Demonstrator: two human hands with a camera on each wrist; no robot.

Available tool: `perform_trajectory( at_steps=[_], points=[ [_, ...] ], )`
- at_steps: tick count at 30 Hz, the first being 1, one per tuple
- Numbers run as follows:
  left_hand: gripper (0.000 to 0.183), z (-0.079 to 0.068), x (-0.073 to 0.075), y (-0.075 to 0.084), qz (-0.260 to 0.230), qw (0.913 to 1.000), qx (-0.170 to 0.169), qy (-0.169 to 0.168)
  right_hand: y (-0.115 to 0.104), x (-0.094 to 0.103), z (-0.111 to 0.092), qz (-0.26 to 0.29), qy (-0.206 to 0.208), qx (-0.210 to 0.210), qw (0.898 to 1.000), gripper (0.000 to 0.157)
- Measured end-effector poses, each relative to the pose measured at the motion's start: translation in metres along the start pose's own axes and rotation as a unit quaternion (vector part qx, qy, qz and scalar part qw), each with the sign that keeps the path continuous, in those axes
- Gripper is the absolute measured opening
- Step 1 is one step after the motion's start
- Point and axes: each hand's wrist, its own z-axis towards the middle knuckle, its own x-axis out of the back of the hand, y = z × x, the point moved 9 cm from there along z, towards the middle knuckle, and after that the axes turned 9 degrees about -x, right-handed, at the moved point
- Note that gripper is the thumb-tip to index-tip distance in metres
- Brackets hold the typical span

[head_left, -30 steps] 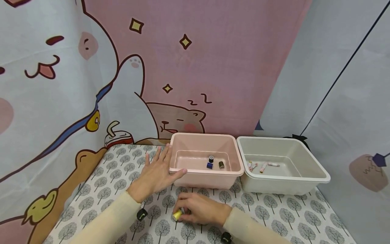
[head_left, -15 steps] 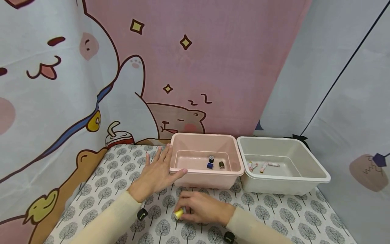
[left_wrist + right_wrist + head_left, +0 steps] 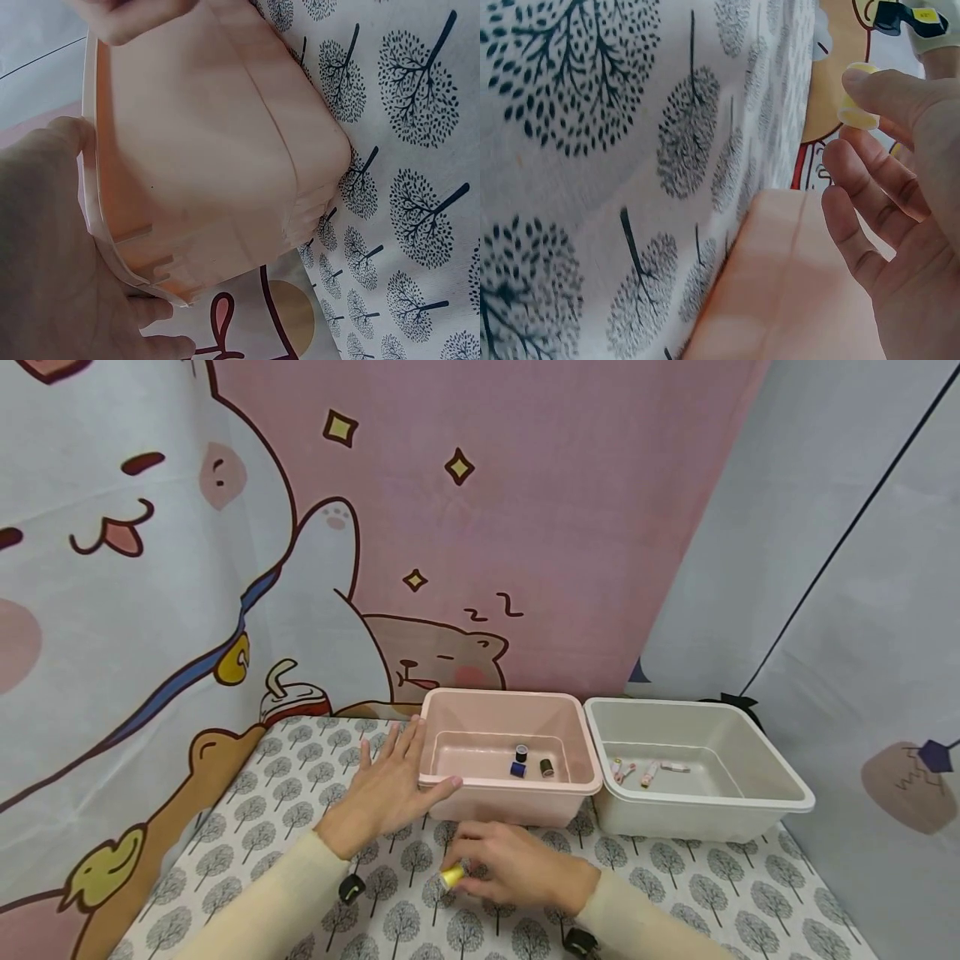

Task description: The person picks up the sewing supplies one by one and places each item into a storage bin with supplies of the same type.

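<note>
My right hand [image 3: 517, 870] pinches a small yellow thread spool [image 3: 452, 876] between thumb and fingers, in front of the pink bin [image 3: 517, 782]. In the right wrist view the thumb presses the yellow spool [image 3: 859, 101], while the other fingers are spread loosely. My left hand [image 3: 386, 789] rests at the bin's near left corner, its fingers straight along the side and the thumb at the front rim. Inside the pink bin lie a black spool [image 3: 521, 752], a blue spool [image 3: 517, 769] and a green spool [image 3: 547, 767].
A white bin [image 3: 701, 798] stands right beside the pink one, with several small pink-and-white pieces [image 3: 649, 773] on its floor. Both stand on a tree-print cloth [image 3: 405, 927]. A cartoon curtain [image 3: 555, 527] hangs behind.
My right hand, with the yellow spool in it, has moved slightly to the right and towards the pink bin. The left hand has stayed at the bin's corner.
</note>
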Motion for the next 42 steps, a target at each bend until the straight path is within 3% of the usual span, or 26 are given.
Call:
perform_trajectory(
  at_steps=[9,28,42],
  points=[
    [0.121,0.0,-0.001,0.0,0.0,1.0,0.002,-0.003,0.006,0.018,-0.006,-0.009,0.011,-0.017,1.0,0.024],
    [0.118,0.001,-0.002,0.0,-0.002,1.0,0.003,-0.001,0.007,0.058,-0.018,-0.013,0.061,0.006,0.998,0.025],
    [0.121,0.001,-0.003,-0.001,0.006,1.0,0.0,0.0,0.014,0.102,-0.021,-0.023,0.128,0.021,0.991,0.027]
  ],
)
